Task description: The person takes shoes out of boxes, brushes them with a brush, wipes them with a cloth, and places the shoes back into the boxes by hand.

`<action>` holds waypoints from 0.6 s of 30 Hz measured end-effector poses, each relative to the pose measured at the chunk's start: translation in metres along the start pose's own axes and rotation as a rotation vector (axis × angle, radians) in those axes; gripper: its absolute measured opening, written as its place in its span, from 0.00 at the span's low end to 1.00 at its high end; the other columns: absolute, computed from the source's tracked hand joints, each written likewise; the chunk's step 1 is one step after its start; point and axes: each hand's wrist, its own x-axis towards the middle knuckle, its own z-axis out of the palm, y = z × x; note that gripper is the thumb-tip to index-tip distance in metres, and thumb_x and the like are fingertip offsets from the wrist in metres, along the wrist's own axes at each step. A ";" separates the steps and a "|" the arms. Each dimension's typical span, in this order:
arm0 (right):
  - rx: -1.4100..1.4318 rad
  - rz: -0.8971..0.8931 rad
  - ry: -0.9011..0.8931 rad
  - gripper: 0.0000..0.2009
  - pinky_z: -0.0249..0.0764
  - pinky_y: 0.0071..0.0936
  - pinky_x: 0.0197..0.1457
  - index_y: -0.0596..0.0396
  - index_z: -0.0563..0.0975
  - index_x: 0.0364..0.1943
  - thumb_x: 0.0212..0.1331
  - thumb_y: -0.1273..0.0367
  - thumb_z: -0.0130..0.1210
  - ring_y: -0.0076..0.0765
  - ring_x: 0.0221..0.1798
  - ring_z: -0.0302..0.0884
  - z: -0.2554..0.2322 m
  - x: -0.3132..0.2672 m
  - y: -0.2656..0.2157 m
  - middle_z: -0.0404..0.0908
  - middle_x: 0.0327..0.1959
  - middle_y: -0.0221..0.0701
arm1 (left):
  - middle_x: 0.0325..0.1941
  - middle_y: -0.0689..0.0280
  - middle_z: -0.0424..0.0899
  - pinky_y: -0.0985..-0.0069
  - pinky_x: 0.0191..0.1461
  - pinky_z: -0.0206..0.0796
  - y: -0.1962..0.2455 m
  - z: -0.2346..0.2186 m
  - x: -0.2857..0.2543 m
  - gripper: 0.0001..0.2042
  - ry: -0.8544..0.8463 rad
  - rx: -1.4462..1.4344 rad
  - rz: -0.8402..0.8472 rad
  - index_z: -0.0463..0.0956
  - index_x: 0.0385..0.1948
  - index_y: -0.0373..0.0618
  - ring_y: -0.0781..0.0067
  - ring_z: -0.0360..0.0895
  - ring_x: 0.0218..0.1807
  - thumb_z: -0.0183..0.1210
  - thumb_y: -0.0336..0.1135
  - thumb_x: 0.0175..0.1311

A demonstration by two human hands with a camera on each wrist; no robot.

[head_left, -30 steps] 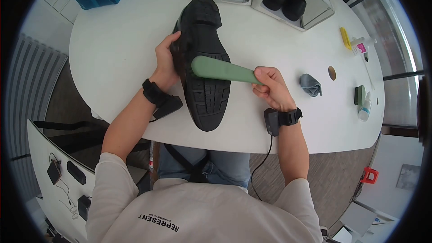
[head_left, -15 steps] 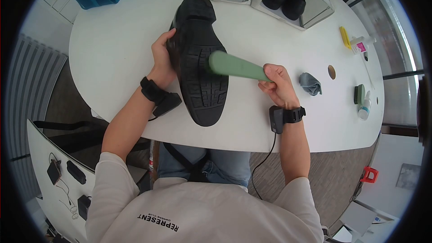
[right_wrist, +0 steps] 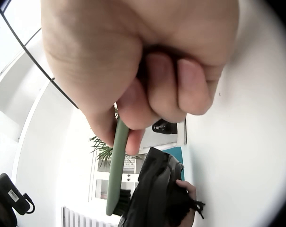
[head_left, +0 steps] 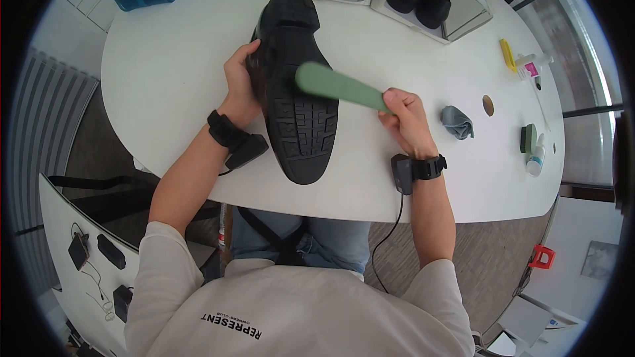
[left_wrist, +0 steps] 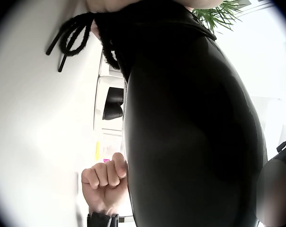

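Left hand (head_left: 242, 89) grips black shoe (head_left: 301, 135) at its side; right hand (head_left: 411, 124) pinches brush (head_left: 344, 87) over its sole. Risk: off-centre pressure could twist the shoe, steadied one-sidedly.

Over the last second, the shoe (head_left: 303, 129) has moved slightly farther from the worktop's (head_left: 377, 178) near edge, its heel end swinging a little left, and the left hand (head_left: 242, 86) has moved with it. The green brush (head_left: 340, 86), swept rightward half a second ago, has come back partway left and nearer the heel, the right hand (head_left: 410, 124) following.
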 end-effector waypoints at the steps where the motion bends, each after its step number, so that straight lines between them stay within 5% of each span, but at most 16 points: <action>1: -0.032 -0.032 0.083 0.18 0.44 0.16 0.22 0.55 0.71 0.19 0.63 0.59 0.56 0.14 0.18 0.46 0.001 0.000 0.000 0.63 0.16 0.19 | 0.47 0.56 0.79 0.65 0.57 0.65 0.000 -0.001 0.000 0.22 0.003 -0.001 -0.012 0.73 0.47 0.39 0.58 0.75 0.48 0.48 0.48 0.60; 5: 0.042 -0.021 -0.035 0.18 0.45 0.17 0.23 0.55 0.71 0.20 0.63 0.59 0.56 0.14 0.18 0.46 -0.005 -0.001 0.000 0.63 0.17 0.20 | 0.48 0.55 0.79 0.65 0.56 0.66 0.000 -0.002 0.001 0.22 -0.022 -0.018 0.002 0.73 0.47 0.39 0.58 0.75 0.47 0.48 0.48 0.60; 11: 0.003 0.009 0.074 0.19 0.47 0.17 0.24 0.53 0.70 0.19 0.63 0.57 0.55 0.14 0.18 0.46 -0.012 -0.002 -0.006 0.56 0.15 0.15 | 0.48 0.55 0.79 0.65 0.55 0.66 0.001 -0.009 0.004 0.22 -0.052 -0.052 -0.046 0.73 0.47 0.39 0.58 0.76 0.48 0.48 0.48 0.60; 13: 0.070 -0.009 -0.207 0.19 0.47 0.17 0.23 0.52 0.69 0.19 0.64 0.57 0.55 0.14 0.19 0.45 -0.015 -0.005 -0.004 0.56 0.15 0.14 | 0.48 0.55 0.79 0.65 0.55 0.66 0.002 -0.011 0.007 0.22 -0.039 -0.081 -0.065 0.73 0.47 0.39 0.58 0.75 0.48 0.48 0.48 0.60; 14: 0.071 -0.008 -0.209 0.19 0.47 0.17 0.23 0.52 0.69 0.19 0.64 0.57 0.55 0.14 0.19 0.45 -0.013 -0.003 -0.004 0.56 0.15 0.14 | 0.48 0.55 0.79 0.65 0.55 0.66 0.001 -0.012 0.008 0.22 -0.023 -0.108 -0.092 0.73 0.47 0.39 0.58 0.75 0.48 0.48 0.48 0.60; 16: -0.107 0.008 0.051 0.20 0.45 0.19 0.23 0.52 0.68 0.18 0.63 0.57 0.55 0.14 0.19 0.45 -0.007 -0.002 -0.005 0.55 0.15 0.14 | 0.47 0.56 0.79 0.65 0.55 0.66 0.002 -0.011 0.004 0.21 -0.057 -0.089 -0.079 0.73 0.47 0.39 0.58 0.75 0.48 0.48 0.47 0.60; 18: -0.058 0.016 0.066 0.20 0.45 0.19 0.24 0.52 0.68 0.18 0.63 0.57 0.55 0.14 0.19 0.44 -0.011 -0.003 -0.010 0.55 0.16 0.15 | 0.47 0.56 0.79 0.65 0.55 0.66 0.002 -0.009 0.005 0.21 -0.100 -0.074 -0.060 0.73 0.47 0.39 0.58 0.75 0.48 0.48 0.47 0.60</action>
